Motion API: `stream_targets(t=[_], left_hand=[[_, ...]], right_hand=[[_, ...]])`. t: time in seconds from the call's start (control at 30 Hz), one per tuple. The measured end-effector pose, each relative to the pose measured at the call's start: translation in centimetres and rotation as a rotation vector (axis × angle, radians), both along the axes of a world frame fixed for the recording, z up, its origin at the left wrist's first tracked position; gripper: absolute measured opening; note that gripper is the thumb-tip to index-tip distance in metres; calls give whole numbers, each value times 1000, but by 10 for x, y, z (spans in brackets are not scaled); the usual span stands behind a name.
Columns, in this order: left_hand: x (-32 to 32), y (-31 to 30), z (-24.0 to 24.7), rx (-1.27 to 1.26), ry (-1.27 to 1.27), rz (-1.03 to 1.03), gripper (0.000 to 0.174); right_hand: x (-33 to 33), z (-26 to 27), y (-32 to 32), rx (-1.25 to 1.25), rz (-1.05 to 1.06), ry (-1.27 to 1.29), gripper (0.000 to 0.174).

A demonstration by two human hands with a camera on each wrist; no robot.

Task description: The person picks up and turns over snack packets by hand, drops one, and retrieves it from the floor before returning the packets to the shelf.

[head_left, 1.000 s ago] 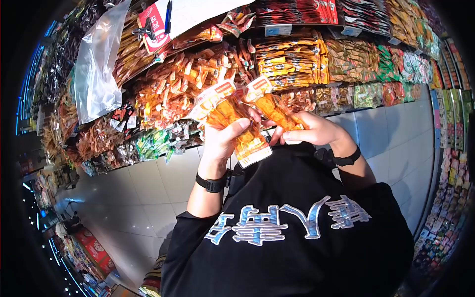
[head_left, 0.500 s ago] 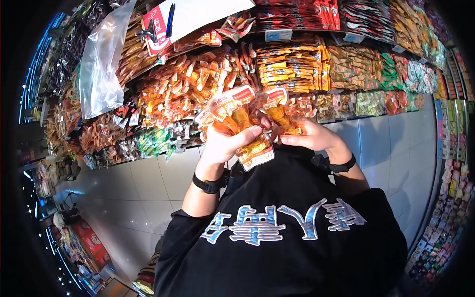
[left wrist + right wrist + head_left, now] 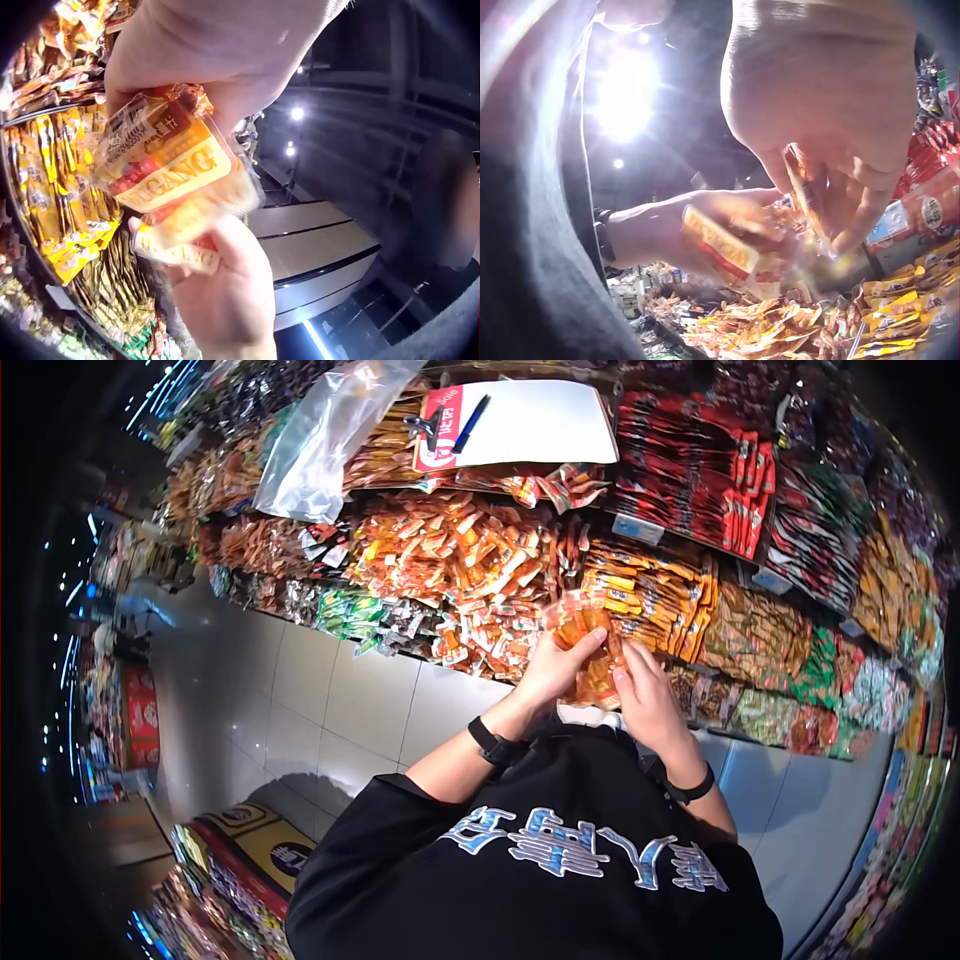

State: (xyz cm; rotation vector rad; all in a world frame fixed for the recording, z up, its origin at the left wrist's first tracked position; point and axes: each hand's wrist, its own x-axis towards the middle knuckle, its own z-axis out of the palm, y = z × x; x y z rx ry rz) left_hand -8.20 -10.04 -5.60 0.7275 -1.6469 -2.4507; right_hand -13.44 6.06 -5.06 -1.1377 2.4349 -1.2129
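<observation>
In the head view my left hand grips clear plastic snack packets of orange-brown food, thumb across the front. The left wrist view shows a packet with a "WUGANG" label hanging below that hand. My right hand is close beside it, fingers at the packets' right edge. A thin packet is pinched between its thumb and fingers in the right wrist view. Both hands hover in front of a shelf bin of similar orange packets. The packets are partly blurred and overlap each other.
Ahead are rows of yellow packets and red packets. A clipboard with white paper and a pen lies on top, beside a clear plastic bag. Tiled floor stretches below the shelf.
The view has swung left, so shelf and clipboard sit further right in the picture. The two held packets, fanned apart earlier, are now bunched together between the hands.
</observation>
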Motion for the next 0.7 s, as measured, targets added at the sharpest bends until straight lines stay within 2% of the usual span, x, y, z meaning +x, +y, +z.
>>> stream_targets(t=[0.1, 0.17, 0.2, 0.33, 0.47, 0.63, 0.7], left_hand=[[-7, 21, -24, 246, 39, 98, 34], [-6, 34, -25, 225, 27, 112, 34], [-7, 37, -28, 140, 10, 67, 33], [-2, 57, -46, 261, 95, 68, 19], [16, 52, -37, 430, 24, 211, 20], [40, -4, -59, 596, 22, 363, 23], [51, -44, -70, 495, 37, 451, 27]], right_hand=[[0, 5, 6, 148, 44, 27, 49], [-4, 18, 15, 217, 84, -14, 55], [-8, 12, 21, 218, 122, 21, 62], [-15, 7, 36, 179, 278, 145, 71], [-17, 10, 29, 180, 490, 163, 68], [-19, 7, -10, 41, 648, -86, 52], [-20, 3, -30, 77, 642, -121, 51]])
